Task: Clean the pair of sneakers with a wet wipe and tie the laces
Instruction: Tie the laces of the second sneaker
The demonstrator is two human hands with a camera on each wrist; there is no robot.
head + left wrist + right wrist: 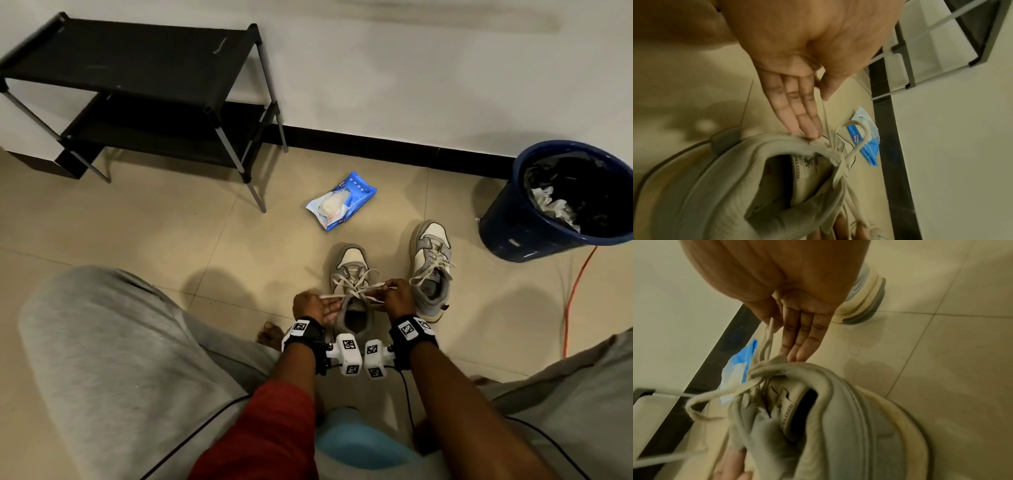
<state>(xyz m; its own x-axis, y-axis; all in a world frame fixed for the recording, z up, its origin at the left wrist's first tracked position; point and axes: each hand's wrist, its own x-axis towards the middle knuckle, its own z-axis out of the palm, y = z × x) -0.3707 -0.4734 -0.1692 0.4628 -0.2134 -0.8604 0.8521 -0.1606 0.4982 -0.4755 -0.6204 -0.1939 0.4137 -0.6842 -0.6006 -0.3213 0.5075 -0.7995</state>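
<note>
Laces (356, 286) are the thing in hand: flat, soft woven cord, light and limp, with enough surface texture that a knot should bite once drawn snug. They belong to the near sneaker (352, 301), which stands on the floor (205, 222) at lower centre of the head view, toe pointing toward the top of the frame. Its partner, the far sneaker (431, 267), stands just to its right, with laces that look already bowed.

Left hand (313, 306) pinches one strand between thumb and forefinger, the other fingers (797, 113) straight and touching the collar of the shoe. Right hand (397, 296) pinches the other strand the same way, its long fingers (799, 337) also extended. Each strand runs taut from the pinch to the crossing over the tongue, where loops stand.

Judging by this, the bow is being drawn tight. Cord this limp is best held close to the knot, by the loops rather than the loose tips, lest an end slip through. The shoe is light and may lift under a hard pull.

Wet wipe pack (340, 205) lies on the floor above the shoes, well apart.
</note>
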